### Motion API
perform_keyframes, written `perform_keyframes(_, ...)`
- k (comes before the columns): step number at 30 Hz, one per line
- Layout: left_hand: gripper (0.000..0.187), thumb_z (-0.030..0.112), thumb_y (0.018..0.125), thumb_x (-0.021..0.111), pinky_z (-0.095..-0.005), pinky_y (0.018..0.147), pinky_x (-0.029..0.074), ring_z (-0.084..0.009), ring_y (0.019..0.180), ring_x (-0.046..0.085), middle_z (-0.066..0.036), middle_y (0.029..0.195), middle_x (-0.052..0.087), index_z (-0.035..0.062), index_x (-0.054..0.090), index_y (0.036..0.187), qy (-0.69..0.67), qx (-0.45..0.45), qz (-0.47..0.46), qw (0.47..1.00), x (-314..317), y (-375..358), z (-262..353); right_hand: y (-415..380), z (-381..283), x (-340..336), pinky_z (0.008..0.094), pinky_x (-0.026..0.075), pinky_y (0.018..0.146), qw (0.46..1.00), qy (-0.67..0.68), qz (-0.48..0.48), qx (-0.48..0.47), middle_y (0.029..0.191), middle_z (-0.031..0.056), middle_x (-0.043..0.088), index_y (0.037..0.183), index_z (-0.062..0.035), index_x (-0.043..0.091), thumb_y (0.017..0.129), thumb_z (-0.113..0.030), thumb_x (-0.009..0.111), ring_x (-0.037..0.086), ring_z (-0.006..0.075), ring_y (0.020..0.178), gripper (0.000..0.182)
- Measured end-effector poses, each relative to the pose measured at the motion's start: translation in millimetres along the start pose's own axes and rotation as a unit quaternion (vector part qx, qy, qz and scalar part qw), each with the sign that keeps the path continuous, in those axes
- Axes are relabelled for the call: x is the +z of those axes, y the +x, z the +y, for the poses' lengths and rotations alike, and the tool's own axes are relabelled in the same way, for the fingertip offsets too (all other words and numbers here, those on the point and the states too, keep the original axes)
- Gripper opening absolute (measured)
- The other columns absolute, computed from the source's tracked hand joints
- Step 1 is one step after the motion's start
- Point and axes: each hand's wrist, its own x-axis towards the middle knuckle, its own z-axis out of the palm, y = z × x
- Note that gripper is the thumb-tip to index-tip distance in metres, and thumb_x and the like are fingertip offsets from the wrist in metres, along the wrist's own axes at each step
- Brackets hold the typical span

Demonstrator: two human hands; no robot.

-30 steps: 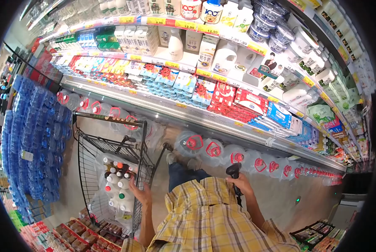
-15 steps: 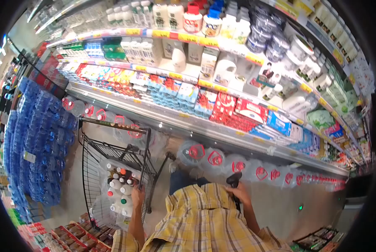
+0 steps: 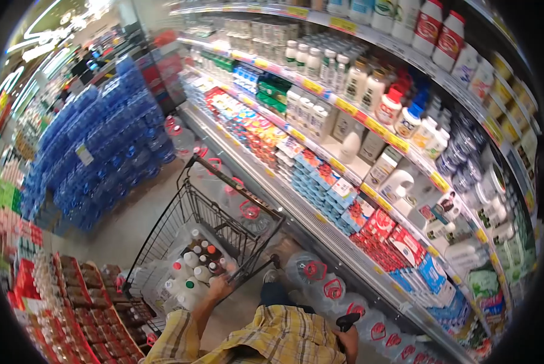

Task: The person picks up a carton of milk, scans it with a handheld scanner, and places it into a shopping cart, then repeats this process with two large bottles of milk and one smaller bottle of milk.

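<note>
A black wire shopping cart (image 3: 164,232) stands at the left of my body, with several bottles (image 3: 194,261) in clear plastic inside it. The bottles have white, red, orange, green and dark caps. My left hand (image 3: 220,287) is closed on the cart's near rim, beside the bottles. At the lower right, my right hand (image 3: 348,341) is wrapped round a black handle (image 3: 347,321) with a rounded top; its lower part is hidden.
Refrigerated shelves (image 3: 320,213) with milk and yogurt run along the right. Large clear jugs (image 3: 334,287) with red handles line their base. Blue-wrapped bottle packs (image 3: 96,151) are stacked at the left. Boxed brown goods (image 3: 81,291) fill the lower left.
The view has turned left, so the shelves, cart and bottle stack appear tilted and shifted to the right. My left hand appears nearer the bottles; both hands keep their hold.
</note>
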Motion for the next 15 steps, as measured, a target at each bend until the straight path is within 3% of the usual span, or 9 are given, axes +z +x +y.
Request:
perform_keyframes(2, 0.038, 0.034, 0.081, 0.059, -0.0431, 0.080, 0.049, -0.0382, 0.092, 0.060, -0.022, 0.102, 0.063, -0.0005, 0.065, 0.097, 0.023, -0.023, -0.074, 0.997, -7, 0, 6, 5, 4, 0, 0.0374, 0.048, 0.077, 1.000, 0.005, -0.016, -0.002, 0.092, 0.0164, 0.064, 0.099, 0.0025, 0.058, 0.055, -0.025, 0.082, 0.063, 0.0276, 0.086, 0.057)
perform_keyframes(6, 0.038, 0.033, 0.081, 0.059, -0.0422, 0.080, 0.048, -0.0368, 0.092, 0.060, -0.021, 0.097, 0.063, -0.0015, 0.064, 0.096, 0.024, -0.013, -0.085, 0.996, -8, 0, 9, 15, 24, 6, 0.0373, 0.048, 0.078, 0.999, 0.006, -0.030, -0.022, 0.093, 0.0156, 0.064, 0.099, 0.0026, 0.059, 0.055, -0.023, 0.082, 0.063, 0.0277, 0.086, 0.056)
perform_keyframes(11, 0.033, 0.033, 0.080, 0.059, -0.0423, 0.076, 0.049, -0.0343, 0.085, 0.061, -0.017, 0.090, 0.063, 0.0025, 0.066, 0.091, 0.029, 0.065, -0.034, 0.997, 7, 0, -8, 26, 24, 11, 0.0367, 0.047, 0.079, 0.996, -0.022, -0.082, -0.039, 0.094, 0.0149, 0.064, 0.100, 0.0023, 0.059, 0.055, -0.023, 0.081, 0.062, 0.0267, 0.087, 0.056)
perform_keyframes(15, 0.031, 0.033, 0.080, 0.060, -0.0429, 0.073, 0.050, -0.0336, 0.082, 0.062, -0.015, 0.090, 0.063, 0.0048, 0.067, 0.091, 0.006, 0.014, -0.029, 0.999, 1, 0, 3, 29, 7, 18, 0.0362, 0.047, 0.081, 0.993, -0.043, -0.087, -0.065, 0.097, 0.0157, 0.065, 0.101, 0.0007, 0.060, 0.056, -0.024, 0.082, 0.062, 0.0277, 0.091, 0.056)
